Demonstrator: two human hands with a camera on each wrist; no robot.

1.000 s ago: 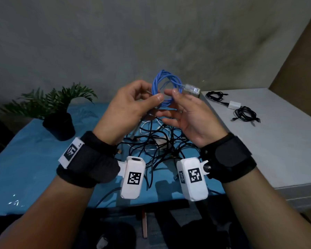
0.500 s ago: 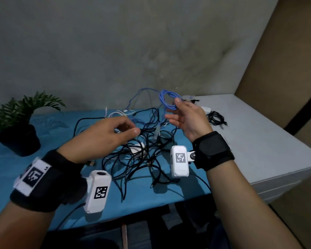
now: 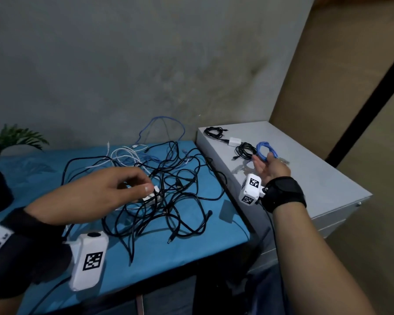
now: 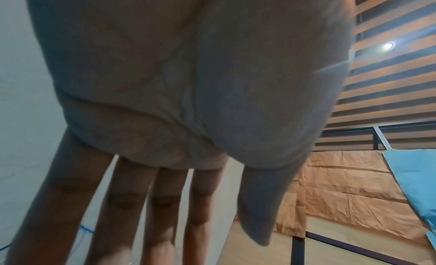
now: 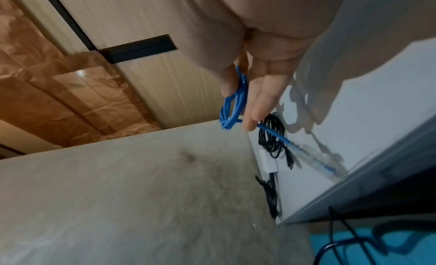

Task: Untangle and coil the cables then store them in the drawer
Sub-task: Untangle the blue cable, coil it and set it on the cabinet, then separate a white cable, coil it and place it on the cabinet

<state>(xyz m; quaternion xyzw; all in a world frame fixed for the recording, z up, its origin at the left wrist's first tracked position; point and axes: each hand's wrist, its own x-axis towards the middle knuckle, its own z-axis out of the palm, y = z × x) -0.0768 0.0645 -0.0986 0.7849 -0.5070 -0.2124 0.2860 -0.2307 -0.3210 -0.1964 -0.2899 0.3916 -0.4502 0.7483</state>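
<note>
Now the coiled blue network cable (image 3: 266, 151), pinched in the right hand (image 3: 270, 167), hangs just above the white drawer cabinet (image 3: 309, 178) beside the coiled black cables (image 3: 245, 150). Setting it down looks next; then the left hand (image 3: 96, 192), fingers loosely curled and holding nothing over the tangled black cables (image 3: 168, 201) on the blue table (image 3: 191, 251), must pick a strand.
</note>
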